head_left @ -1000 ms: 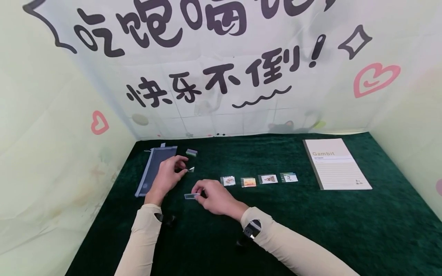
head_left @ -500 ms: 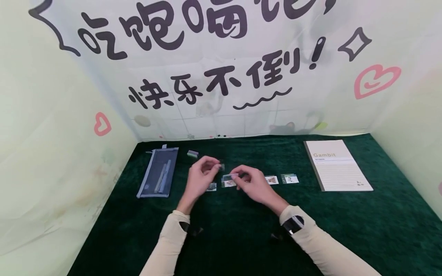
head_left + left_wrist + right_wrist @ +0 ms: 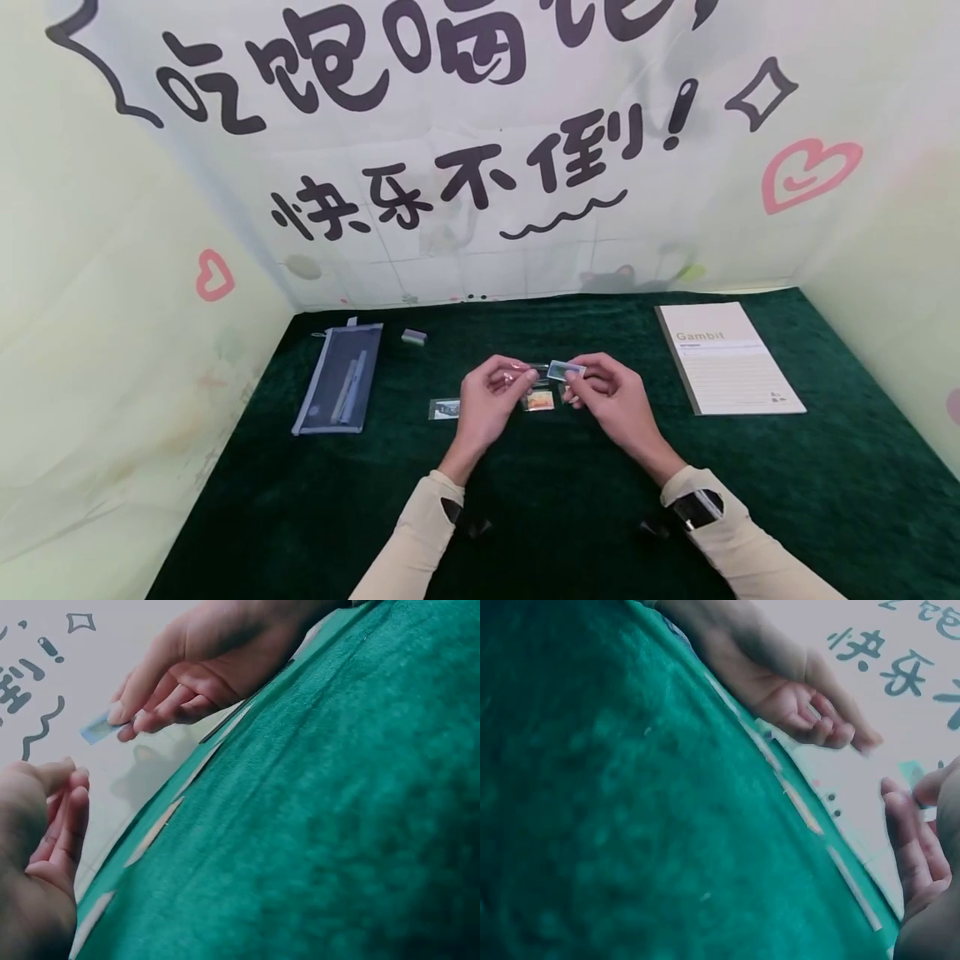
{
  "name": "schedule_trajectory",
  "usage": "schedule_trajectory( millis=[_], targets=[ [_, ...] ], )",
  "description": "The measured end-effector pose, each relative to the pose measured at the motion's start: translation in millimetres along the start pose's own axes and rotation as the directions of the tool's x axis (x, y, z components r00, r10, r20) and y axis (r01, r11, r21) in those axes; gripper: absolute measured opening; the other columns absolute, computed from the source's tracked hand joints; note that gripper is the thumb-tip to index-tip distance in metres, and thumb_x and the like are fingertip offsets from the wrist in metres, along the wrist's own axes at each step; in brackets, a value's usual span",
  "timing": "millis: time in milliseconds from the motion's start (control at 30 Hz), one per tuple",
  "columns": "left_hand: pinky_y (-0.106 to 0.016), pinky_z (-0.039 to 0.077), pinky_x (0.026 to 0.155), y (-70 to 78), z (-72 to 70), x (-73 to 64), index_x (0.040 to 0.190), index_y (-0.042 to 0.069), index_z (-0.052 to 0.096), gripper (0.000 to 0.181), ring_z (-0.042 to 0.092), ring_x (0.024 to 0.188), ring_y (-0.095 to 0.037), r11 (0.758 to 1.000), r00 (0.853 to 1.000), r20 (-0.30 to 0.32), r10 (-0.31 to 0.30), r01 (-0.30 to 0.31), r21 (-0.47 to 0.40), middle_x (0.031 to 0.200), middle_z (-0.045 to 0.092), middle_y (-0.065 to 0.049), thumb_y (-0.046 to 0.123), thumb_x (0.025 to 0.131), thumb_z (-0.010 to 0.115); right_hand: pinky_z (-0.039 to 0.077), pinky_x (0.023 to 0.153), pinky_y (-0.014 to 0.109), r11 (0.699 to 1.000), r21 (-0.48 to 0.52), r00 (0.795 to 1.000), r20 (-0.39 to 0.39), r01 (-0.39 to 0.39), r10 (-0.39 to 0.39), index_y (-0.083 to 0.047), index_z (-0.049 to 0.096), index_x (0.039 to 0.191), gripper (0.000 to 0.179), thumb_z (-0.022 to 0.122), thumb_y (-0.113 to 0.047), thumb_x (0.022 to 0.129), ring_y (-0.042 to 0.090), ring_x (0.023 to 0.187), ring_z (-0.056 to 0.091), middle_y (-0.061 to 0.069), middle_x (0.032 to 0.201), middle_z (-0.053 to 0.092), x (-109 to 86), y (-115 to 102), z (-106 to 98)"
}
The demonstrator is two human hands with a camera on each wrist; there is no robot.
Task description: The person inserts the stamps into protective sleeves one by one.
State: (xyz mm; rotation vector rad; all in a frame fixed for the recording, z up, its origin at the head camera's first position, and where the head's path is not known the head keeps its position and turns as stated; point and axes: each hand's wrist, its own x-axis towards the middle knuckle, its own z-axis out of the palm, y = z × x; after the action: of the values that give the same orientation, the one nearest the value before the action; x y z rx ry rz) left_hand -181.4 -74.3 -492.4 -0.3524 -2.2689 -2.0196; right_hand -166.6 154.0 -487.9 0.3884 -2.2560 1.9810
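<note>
My right hand (image 3: 613,398) pinches a small bluish stamp (image 3: 566,370) between thumb and fingers, above the table in the head view. The stamp's blue face (image 3: 96,729) also shows in the left wrist view. Close by on the left, my left hand (image 3: 486,398) pinches a small clear plastic sleeve (image 3: 538,368), whose edge comes close to the stamp. Below the hands runs a row of sleeved stamps. One with a dark picture (image 3: 446,408) lies beside the left hand, and an orange one (image 3: 539,401) shows between both hands. Others in the row are hidden.
A blue mesh zip pouch (image 3: 351,367) with pens inside lies on the left of the dark green cloth (image 3: 555,517). Behind the row sits a small purple and green block (image 3: 414,337). A notebook (image 3: 731,367) lies at the right. Fabric walls enclose the table's sides and back.
Both hands have moved right from near the pouch and come together above the row, carrying the stamp and clear sleeve. The pouch and leftmost sleeved stamp have come into view.
</note>
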Motion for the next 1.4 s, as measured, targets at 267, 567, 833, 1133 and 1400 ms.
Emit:
schedule_trajectory(
  millis=[267,567,833,1133,1400],
  targets=[
    [-0.029,0.067,0.080,-7.0,2.8,-3.9,0.112,0.017,0.077,0.024,0.080,0.083,-0.021,0.997,1.000,0.022,-0.021,0.023,-0.079,0.101,0.085,-0.003,0.038,0.100,0.079,0.063,0.071,0.023,1.000,-0.004,0.995,-0.100,0.025,-0.025,-0.006,0.073,0.122,0.020,0.072,-0.017,0.106,0.019,0.083,0.074,0.009,0.105,0.076,-1.8,7.6,-2.5],
    [-0.030,0.068,0.077,-8.4,2.7,-2.9,0.112,0.008,0.076,0.028,0.079,0.079,-0.016,0.982,0.999,0.045,-0.020,0.028,-0.189,0.103,0.084,-0.013,0.033,0.101,0.079,0.055,0.054,0.025,0.998,0.002,0.990,-0.129,0.061,-0.060,-0.008,0.074,0.118,0.015,0.073,-0.016,0.105,0.016,0.069,0.070,0.017,0.095,0.078,-1.5,9.7,-3.2],
    [-0.032,0.069,0.079,-7.3,3.0,-3.6,0.112,0.006,0.075,0.027,0.080,0.079,-0.017,0.976,0.998,0.057,-0.029,0.040,-0.212,0.104,0.083,-0.017,0.031,0.102,0.078,0.053,0.052,0.025,0.997,0.008,0.992,-0.092,0.082,-0.081,-0.009,0.074,0.117,0.014,0.073,-0.018,0.106,0.019,0.066,0.072,0.027,0.094,0.077,-2.1,8.9,-4.1],
    [-0.031,0.068,0.083,-6.2,2.1,-4.1,0.116,0.009,0.076,0.032,0.082,0.085,-0.018,0.975,0.997,0.059,-0.057,0.069,-0.209,0.107,0.082,-0.021,0.035,0.099,0.081,0.060,0.059,0.028,0.996,0.007,0.991,-0.099,0.086,-0.085,-0.006,0.073,0.119,0.017,0.072,-0.015,0.106,0.021,0.066,0.070,0.028,0.097,0.075,-2.6,8.6,-4.8],
    [-0.031,0.068,0.085,-6.0,2.3,-3.7,0.116,0.012,0.077,0.029,0.082,0.087,-0.019,0.981,0.996,0.063,-0.062,0.072,-0.181,0.104,0.084,-0.007,0.036,0.100,0.080,0.059,0.059,0.031,0.997,0.013,0.994,-0.080,0.080,-0.079,-0.011,0.073,0.118,0.014,0.072,-0.018,0.106,0.021,0.067,0.071,0.027,0.096,0.075,-2.3,8.7,-5.0]
  ],
)
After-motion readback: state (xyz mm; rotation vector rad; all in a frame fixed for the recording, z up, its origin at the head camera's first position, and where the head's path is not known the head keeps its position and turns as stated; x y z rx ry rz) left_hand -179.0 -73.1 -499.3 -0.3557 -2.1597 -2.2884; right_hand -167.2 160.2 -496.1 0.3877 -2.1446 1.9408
